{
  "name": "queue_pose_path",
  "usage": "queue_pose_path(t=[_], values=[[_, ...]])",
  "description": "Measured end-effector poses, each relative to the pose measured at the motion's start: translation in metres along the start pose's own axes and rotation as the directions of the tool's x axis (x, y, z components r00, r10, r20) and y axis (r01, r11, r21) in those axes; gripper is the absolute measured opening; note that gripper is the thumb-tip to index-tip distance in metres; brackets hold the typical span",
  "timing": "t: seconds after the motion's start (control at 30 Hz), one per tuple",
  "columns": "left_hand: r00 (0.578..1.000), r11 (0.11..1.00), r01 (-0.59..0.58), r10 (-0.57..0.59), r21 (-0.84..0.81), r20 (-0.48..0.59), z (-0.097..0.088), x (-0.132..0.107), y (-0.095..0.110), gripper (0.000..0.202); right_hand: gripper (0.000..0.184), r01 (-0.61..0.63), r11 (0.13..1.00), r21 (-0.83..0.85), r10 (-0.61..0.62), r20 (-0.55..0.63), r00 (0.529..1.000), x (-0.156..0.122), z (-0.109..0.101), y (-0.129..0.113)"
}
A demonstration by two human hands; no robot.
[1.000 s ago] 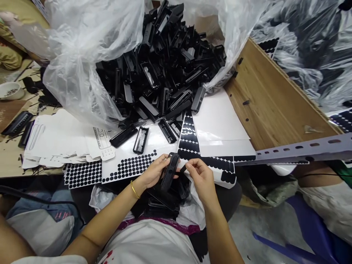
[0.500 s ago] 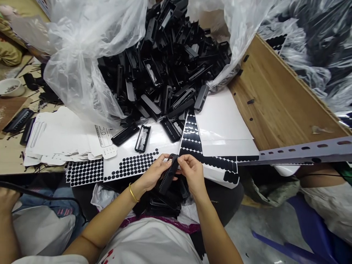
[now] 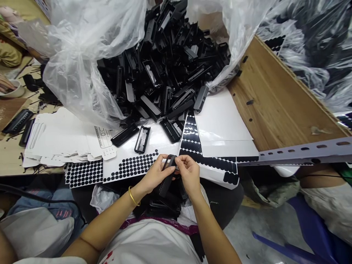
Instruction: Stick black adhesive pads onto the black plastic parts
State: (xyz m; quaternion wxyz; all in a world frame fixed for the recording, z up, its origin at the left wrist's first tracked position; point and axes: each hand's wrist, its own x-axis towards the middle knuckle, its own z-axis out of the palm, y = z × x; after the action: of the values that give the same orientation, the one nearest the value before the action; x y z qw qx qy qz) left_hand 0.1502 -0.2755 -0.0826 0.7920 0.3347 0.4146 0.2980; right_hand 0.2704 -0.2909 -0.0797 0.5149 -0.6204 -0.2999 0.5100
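Observation:
My left hand (image 3: 157,173) is closed around a long black plastic casing (image 3: 166,183) with a carbon-fibre-like weave on its face and a slot near its upper end. The casing is held tilted just in front of the table edge. Against its upper right end, my right hand (image 3: 189,175) has thumb and fingers pinched together; anything small between them is hidden. Below the hands, several more black casings (image 3: 162,204) lie in my lap. Beyond the hands is a white sheet of round black stickers (image 3: 137,164), with part of its backing bare.
A big heap of black casings (image 3: 165,69) spills from a clear plastic bag (image 3: 79,69). White cut cards (image 3: 63,135) are stacked at the left. More sticker sheets (image 3: 191,139) and a wooden board (image 3: 277,106) lie to the right. A co-worker's hand (image 3: 7,84) reaches a white bowl at far left.
My left hand has turned the casing slightly, so its slotted upper end shows more. My right hand has shifted a little left. A co-worker's hand has come to the bowl.

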Motion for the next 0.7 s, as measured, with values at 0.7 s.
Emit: queue_pose_path(t=[0.7], values=[[0.953, 0.938, -0.047, -0.061, 0.344, 0.297, -0.025, -0.019, 0.013, 0.028, 0.039, 0.318, 0.894, -0.315, -0.321, 0.044, 0.946, 0.001, -0.018, 0.004]])
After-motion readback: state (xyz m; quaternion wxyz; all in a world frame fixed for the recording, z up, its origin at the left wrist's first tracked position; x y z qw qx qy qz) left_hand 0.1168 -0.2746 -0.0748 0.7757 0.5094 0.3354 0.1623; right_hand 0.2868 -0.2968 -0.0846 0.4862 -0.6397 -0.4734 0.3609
